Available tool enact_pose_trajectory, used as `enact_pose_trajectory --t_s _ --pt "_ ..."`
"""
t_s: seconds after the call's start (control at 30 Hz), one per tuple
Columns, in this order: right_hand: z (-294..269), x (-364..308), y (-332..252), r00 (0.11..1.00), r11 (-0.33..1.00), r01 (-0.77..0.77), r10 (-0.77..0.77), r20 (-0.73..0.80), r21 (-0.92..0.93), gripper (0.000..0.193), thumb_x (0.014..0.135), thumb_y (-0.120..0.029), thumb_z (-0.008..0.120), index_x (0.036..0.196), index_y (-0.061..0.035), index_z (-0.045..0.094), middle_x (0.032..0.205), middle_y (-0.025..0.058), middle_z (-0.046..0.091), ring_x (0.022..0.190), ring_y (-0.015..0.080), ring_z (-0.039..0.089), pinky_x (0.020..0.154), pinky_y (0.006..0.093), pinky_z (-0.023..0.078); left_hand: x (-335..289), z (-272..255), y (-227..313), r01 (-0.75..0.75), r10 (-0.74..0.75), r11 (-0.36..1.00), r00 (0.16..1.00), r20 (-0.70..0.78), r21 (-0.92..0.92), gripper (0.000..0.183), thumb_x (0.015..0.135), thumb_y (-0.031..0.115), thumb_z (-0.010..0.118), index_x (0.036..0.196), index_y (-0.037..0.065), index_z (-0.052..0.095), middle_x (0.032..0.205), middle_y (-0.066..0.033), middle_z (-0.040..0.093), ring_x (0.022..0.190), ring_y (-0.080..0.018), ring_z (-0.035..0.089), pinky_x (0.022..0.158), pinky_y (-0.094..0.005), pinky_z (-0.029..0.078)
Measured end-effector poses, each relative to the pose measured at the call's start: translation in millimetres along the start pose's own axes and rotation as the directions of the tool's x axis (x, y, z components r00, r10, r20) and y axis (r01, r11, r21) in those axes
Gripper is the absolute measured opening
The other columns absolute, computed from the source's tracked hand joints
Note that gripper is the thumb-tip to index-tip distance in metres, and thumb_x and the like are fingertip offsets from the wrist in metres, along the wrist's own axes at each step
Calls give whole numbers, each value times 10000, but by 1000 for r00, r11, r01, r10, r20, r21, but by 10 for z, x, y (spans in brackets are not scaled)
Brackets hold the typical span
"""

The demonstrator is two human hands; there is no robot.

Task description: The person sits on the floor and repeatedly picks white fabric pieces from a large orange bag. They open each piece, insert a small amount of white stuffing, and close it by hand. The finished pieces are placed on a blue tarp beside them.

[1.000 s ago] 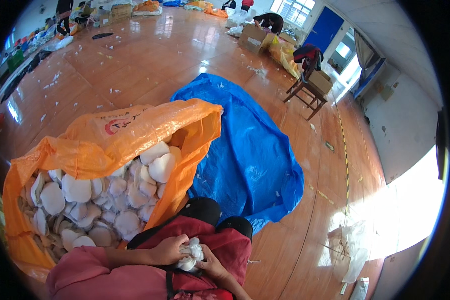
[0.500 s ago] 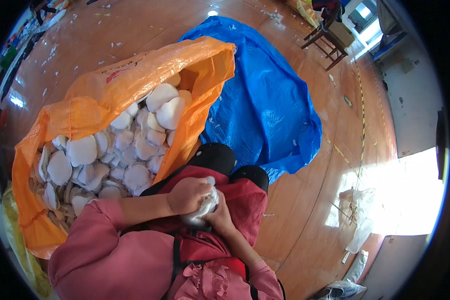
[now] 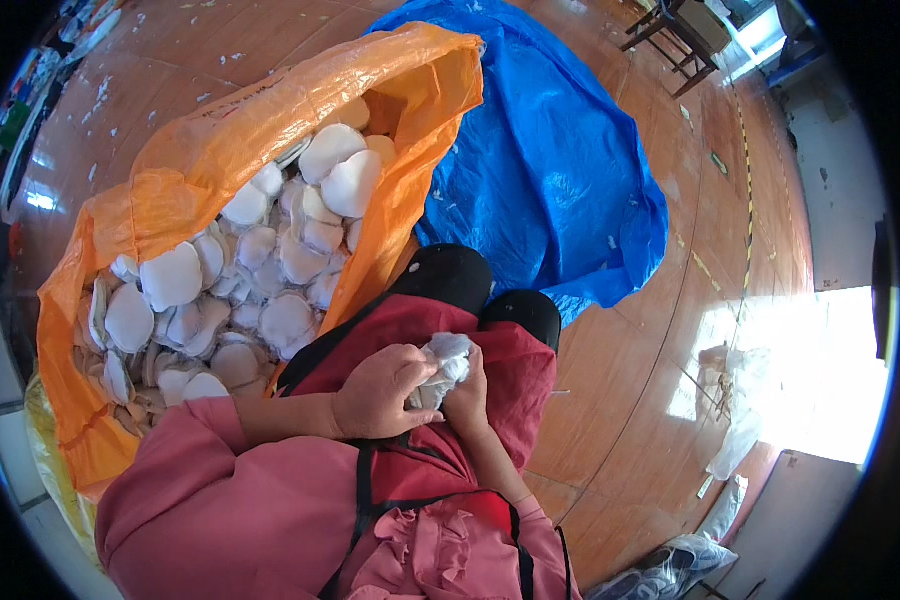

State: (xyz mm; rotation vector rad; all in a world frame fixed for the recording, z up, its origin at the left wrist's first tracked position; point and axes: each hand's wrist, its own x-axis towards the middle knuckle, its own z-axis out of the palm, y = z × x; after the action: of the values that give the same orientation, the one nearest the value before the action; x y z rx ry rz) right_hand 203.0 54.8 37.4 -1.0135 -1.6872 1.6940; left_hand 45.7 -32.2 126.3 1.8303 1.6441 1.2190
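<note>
White crumpled wad (image 3: 449,360) between left hand (image 3: 378,393) and right hand (image 3: 467,398), touching both; hands part-curled, holding its sides.

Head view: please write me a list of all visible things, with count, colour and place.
Orange sack: one, orange, person's left
Pads: many, white to cream, inside orange sack
White bundle: one, white, between the hands
Blue plastic: one, blue, beyond the knees
Yellow bag: one, yellow, lower left
Chair: one, dark brown, upper right
Clear bag: one, whitish, right floor
Striped tape: one line, yellow-black, right floor
Floor: one, reddish brown, all around
Wall: one, pale, right
Upper-left clutter: uncountable, mixed, too small to tell
Apron: one, red, lap
Left hand, right hand: two, bare, on the bundle
</note>
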Motion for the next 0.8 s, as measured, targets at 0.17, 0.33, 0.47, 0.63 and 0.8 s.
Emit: enact_pose_trajectory --t_s 0.17,0.33,0.47,0.63,0.8 --pt "46 103 -54 998 996 64 -63 -26 59 471 817 -40 709 1227 -65 479 1104 76 615 1006 186 598 908 321 474 28 -61 -68 -101 99 992 995 27 82 599 641 152 866 1140 25 559 1078 -154 549 946 -351 578 818 -439 494" --pt "235 279 -93 989 969 146 -135 -66 201 535 803 5 713 1255 -68 435 1194 80 562 1095 184 550 979 321 431 143 -129 -183 -307 335 931 934 -127 198 423 684 75 817 1064 60 632 1009 -107 540 868 -284 559 752 -390 491" --pt "362 432 -201 970 940 243 -233 -69 239 618 742 62 739 1270 -50 438 1285 133 543 1183 238 540 1038 356 415 156 -199 -329 -392 436 869 895 -93 302 268 734 63 780 972 60 657 991 -88 534 863 -263 556 734 -417 487" --pt "44 455 -390 933 883 355 -356 55 -307 609 699 40 728 1270 -33 528 1341 161 518 1285 343 471 1078 403 385 124 -40 -562 -399 438 881 892 -114 255 264 743 89 780 974 52 656 1001 -77 532 867 -263 555 734 -438 482" --pt "-309 459 -545 922 905 360 -308 233 -228 643 723 -9 687 1340 -44 510 1354 166 519 1307 331 446 1106 414 338 216 -90 -606 -522 546 799 838 5 298 199 752 111 757 928 54 683 1016 -70 543 899 -257 543 751 -427 471"
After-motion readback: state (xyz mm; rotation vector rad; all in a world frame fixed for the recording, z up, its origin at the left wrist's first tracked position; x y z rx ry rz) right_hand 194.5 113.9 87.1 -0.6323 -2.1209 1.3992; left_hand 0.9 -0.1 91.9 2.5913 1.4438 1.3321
